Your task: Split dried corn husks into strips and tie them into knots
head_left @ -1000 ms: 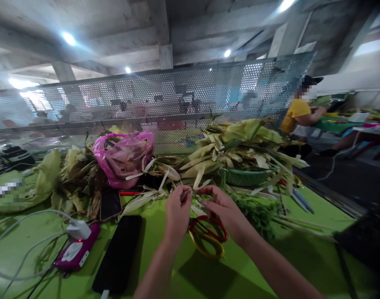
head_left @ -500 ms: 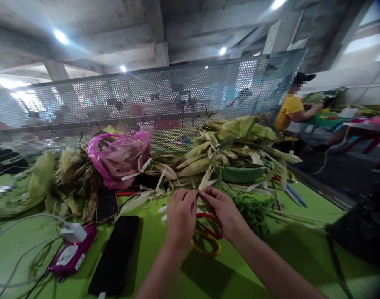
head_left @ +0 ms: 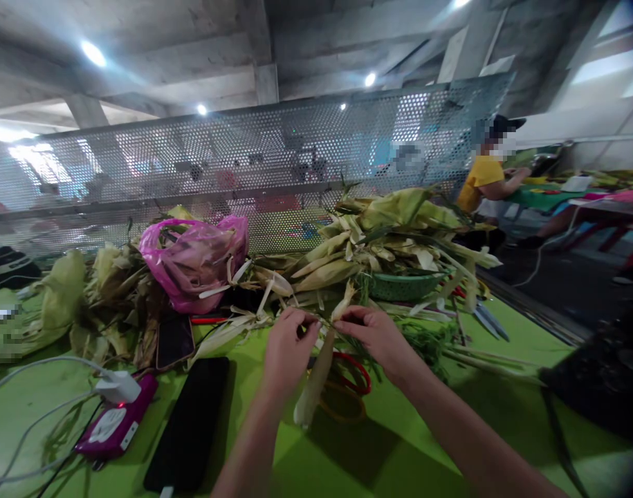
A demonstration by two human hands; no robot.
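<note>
A pale, narrow corn husk bundle (head_left: 316,384) slants down between my hands, its gathered tip rising just beyond my fingers. My left hand (head_left: 289,349) has thumb and forefinger pinched beside the bundle's narrow waist; what lies in that pinch is too small to make out. On the other side, my right hand (head_left: 375,340) has its fingertips closed at the same waist, touching the husk. Beneath them on the green table (head_left: 264,456) are scissors with red handles (head_left: 360,373) and a yellow ring (head_left: 347,408), partly covered by the bundle. Green strands (head_left: 430,346) lie right of my right hand.
Piled husks (head_left: 399,214) overflow a green basket (head_left: 409,287). A pink plastic bag (head_left: 191,266) stands left, near a black phone (head_left: 191,429) and purple power strip (head_left: 120,418). More scissors (head_left: 492,321) lie right. Behind the perforated metal screen (head_left: 285,159), a yellow-shirted person (head_left: 482,183) sits.
My hands have moved slightly apart, the left one shifting left. The husk bundle's lower end now shows between them, hanging toward me over the scissors.
</note>
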